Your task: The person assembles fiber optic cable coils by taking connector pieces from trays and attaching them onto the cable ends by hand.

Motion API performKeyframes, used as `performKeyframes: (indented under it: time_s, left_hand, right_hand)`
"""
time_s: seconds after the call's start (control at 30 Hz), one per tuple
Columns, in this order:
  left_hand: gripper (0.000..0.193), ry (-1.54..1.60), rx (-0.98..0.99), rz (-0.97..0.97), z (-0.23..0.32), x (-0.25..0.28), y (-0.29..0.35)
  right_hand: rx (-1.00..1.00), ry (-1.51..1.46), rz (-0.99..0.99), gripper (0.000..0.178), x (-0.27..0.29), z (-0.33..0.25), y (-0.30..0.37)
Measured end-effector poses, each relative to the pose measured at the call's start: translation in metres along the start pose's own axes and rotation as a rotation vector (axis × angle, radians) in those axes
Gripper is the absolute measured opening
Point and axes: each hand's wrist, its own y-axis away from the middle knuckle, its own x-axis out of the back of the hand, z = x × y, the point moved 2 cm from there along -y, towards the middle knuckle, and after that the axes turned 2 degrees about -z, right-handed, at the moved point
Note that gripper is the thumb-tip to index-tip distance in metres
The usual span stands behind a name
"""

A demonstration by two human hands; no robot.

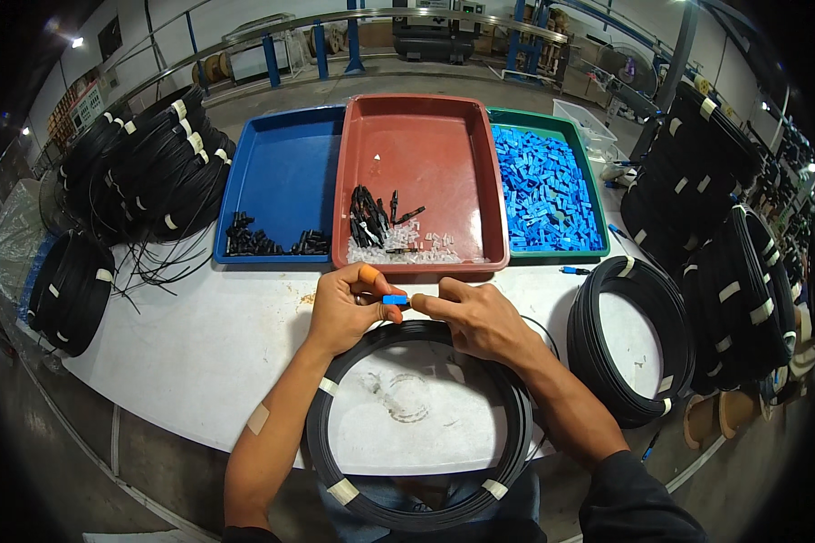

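Blue plug (395,299) pinched between both hands, left hand (349,308) and right hand (475,317) fingers closed on it above the black cable coil (335,425) (trays just beyond, within reach).

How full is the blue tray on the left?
Nearly empty: the blue tray holds only a few small black parts along its near edge; the rest of its floor is bare.

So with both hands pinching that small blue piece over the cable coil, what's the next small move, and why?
Probably press the blue connector piece fully together: the left hand and right hand both pinch it between fingertips, above the black cable coil, with no other part in hand.
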Motion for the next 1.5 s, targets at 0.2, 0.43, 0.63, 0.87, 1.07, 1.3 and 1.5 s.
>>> performKeyframes:
  time_s: [0.2, 0.43, 0.63, 0.87, 1.07, 1.3, 1.5]
  left_hand:
    - [0.031, 0.016, 0.003, 0.004, 0.003, -0.002, -0.002]
    - [0.030, 0.082, -0.001, -0.002, 0.001, 0.000, 0.001]
    - [0.034, 0.086, -0.014, 0.040, 0.005, -0.003, -0.001]
    - [0.034, 0.044, 0.046, 0.006, 0.004, -0.003, 0.001]
    - [0.028, -0.176, 0.120, 0.027, 0.014, -0.008, 0.004]
    - [0.035, -0.454, 0.018, -0.043, 0.030, -0.020, 0.005]
    - [0.033, -0.677, -0.210, -0.045, 0.036, -0.019, 0.009]
  right_hand:
    - [-0.011, -0.031, 0.004, 0.069, 0.001, 0.002, 0.002]
    - [-0.016, -0.039, 0.038, 0.057, 0.004, -0.004, 0.001]
    - [-0.061, -0.123, 0.194, 0.036, -0.003, 0.002, 0.005]
    - [-0.042, -0.128, 0.216, 0.030, -0.002, 0.001, 0.006]
    - [0.042, -0.053, 0.287, 0.032, 0.003, -0.003, 0.004]
    - [-0.237, -0.258, 0.374, 0.022, -0.011, 0.008, 0.006]
    - [-0.219, -0.336, 0.411, 0.019, -0.007, 0.007, 0.006]
